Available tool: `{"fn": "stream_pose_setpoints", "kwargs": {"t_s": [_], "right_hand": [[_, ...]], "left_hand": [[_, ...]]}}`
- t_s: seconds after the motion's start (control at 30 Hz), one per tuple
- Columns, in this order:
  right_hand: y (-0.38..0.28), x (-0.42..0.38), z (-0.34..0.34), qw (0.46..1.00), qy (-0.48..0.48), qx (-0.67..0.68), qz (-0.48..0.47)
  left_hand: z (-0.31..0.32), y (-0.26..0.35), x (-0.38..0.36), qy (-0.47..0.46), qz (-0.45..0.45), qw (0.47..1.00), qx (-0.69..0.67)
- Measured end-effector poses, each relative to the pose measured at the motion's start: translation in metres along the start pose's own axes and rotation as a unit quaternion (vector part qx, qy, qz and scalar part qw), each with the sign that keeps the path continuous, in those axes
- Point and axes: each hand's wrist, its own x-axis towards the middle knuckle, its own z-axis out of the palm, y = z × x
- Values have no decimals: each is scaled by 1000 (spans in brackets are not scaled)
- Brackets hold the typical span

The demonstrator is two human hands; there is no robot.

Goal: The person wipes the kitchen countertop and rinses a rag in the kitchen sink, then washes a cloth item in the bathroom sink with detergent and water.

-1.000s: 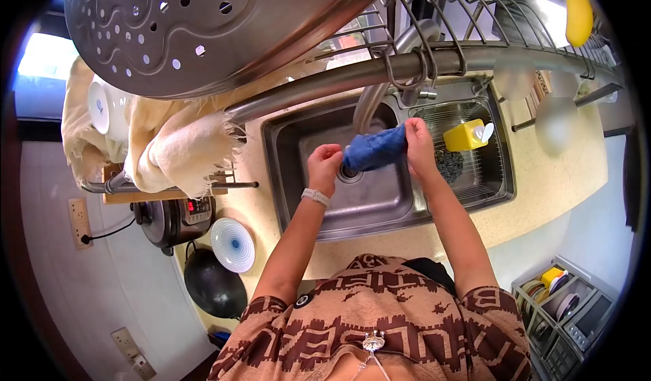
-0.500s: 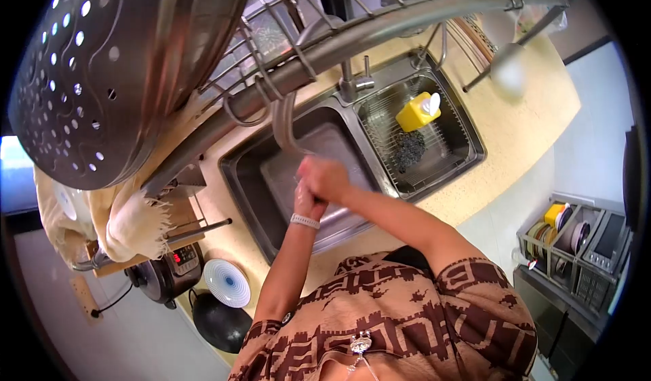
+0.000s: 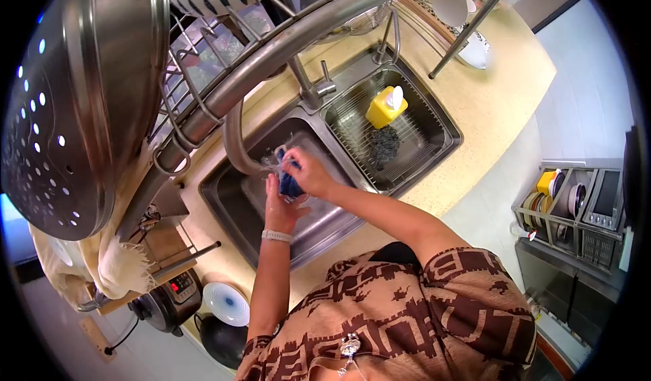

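Note:
A wet, dark blue cloth (image 3: 289,181) with pale edges is between my hands over the left sink basin (image 3: 325,152). My right hand (image 3: 305,173) pinches the cloth from the right, its fingers bent around the upper part. My left hand (image 3: 279,208), with a pale band (image 3: 277,236) at the wrist, is beneath and beside it, fingers stretched and thumb apart. The cloth touches or nearly touches the left fingers. Just left of the cloth ends the curved grey spout (image 3: 235,144), with water splashing there.
A yellow pump bottle (image 3: 386,108) and a dark scouring mesh (image 3: 385,147) are in the right basin (image 3: 424,157). Overhead hangs a metal dish rack (image 3: 237,83) with a large perforated pan (image 3: 74,130). A pressure cooker (image 3: 169,293) and a striped plate (image 3: 226,304) stand lower left.
Half a second ago my hands were clasped together tightly, hiding what was between them. Now they are apart, the left fingers are spread and the blue cloth shows. The view has shifted.

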Motion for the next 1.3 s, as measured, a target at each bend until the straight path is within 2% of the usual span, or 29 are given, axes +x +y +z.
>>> {"fn": "stream_pose_setpoints", "kwargs": {"t_s": [0.03, 0.07, 0.1, 0.13, 0.17, 0.23, 0.27, 0.3, 0.33, 0.37, 0.43, 0.47, 0.5, 0.6, 0.63, 0.67, 0.7, 0.77, 0.83, 0.9, 0.93, 0.97, 1.0, 1.03, 1.1, 1.13, 1.23, 1.27, 1.3], "right_hand": [[-10, -4, 1, 1000, 1, 0, 1], [-19, -9, 1, 991, -6, -74, -107], [-29, -14, 4, 966, -13, -147, -213], [-32, -19, 11, 948, 17, -185, -259], [-33, -24, 17, 948, 15, -185, -259], [-36, -28, 26, 962, 34, -191, -195], [-37, -26, 28, 978, 45, -146, -143], [-40, -24, 30, 978, 41, -146, -145], [-43, -22, 32, 991, 58, -106, -65], [-45, -21, 34, 995, 73, -66, 16], [-36, -11, 39, 994, 80, -51, 47], [-29, -6, 42, 992, 91, -36, 80], [-24, -3, 45, 992, 88, -36, 79], [-9, 4, 48, 983, 141, 48, 106], [-4, 5, 46, 970, 96, 155, 163], [1, 6, 43, 940, 49, 259, 218], [10, 8, 42, 940, 45, 258, 218], [28, 10, 40, 832, -35, 463, 305], [17, 12, 19, 847, -45, 421, 321], [12, 21, 8, 888, 91, 363, 265], [2, 23, 4, 880, 106, 394, 243], [-7, 25, 0, 870, 122, 424, 220], [-3, 24, 0, 900, 92, 392, 169], [1, 19, -1, 900, 88, 392, 168], [-1, 5, -3, 941, -34, 304, 146], [-11, 3, -5, 952, -23, 271, 143], [-26, 11, -30, 964, 0, 222, 148], [17, 29, -34, 993, 54, 81, -68], [14, 42, -49, 991, 92, 94, -2]], "left_hand": [[-3, -2, 0, -70, -24, 996, -51], [-6, -4, 1, -136, -54, 984, -97], [-13, -8, 11, -136, -55, 985, -96], [-22, -9, 23, -157, -33, 971, -177], [-29, -10, 34, -176, -9, 950, -258], [-41, -16, 53, -156, 2, 949, -275], [-44, -22, 58, -145, 75, 963, -216], [-41, -24, 57, -132, 148, 968, -154], [-34, -24, 54, -45, 158, 978, -132], [-35, -24, 58, -43, 161, 977, -134], [-26, -20, 61, -19, 238, 969, -66], [-13, -22, 56, 61, 271, 959, -45], [-11, -23, 57, 63, 273, 959, -47], [-8, -22, 56, 164, 316, 933, 51], [-10, -23, 57, 166, 317, 932, 50], [-13, -24, 56, 171, 352, 909, 142], [-15, -26, 56, 175, 384, 877, 231], [-20, -27, 56, 192, 394, 850, 291], [-34, -29, 68, 130, 379, 835, 377], [-27, -30, 59, 134, 398, 831, 364], [-11, -24, 42, 145, 244, 931, 229], [-10, -23, 43, 135, 171, 961, 172], [-8, -22, 44, 132, 94, 981, 110], [-6, -22, 45, 136, 18, 989, 50], [-9, -21, 58, -77, 11, 992, -97], [-8, -17, 60, -80, -9, 982, -170], [2, -8, 63, -83, 42, 985, -143], [8, -1, 60, -62, 46, 986, -150], [7, 0, 60, -62, 49, 985, -152]]}}
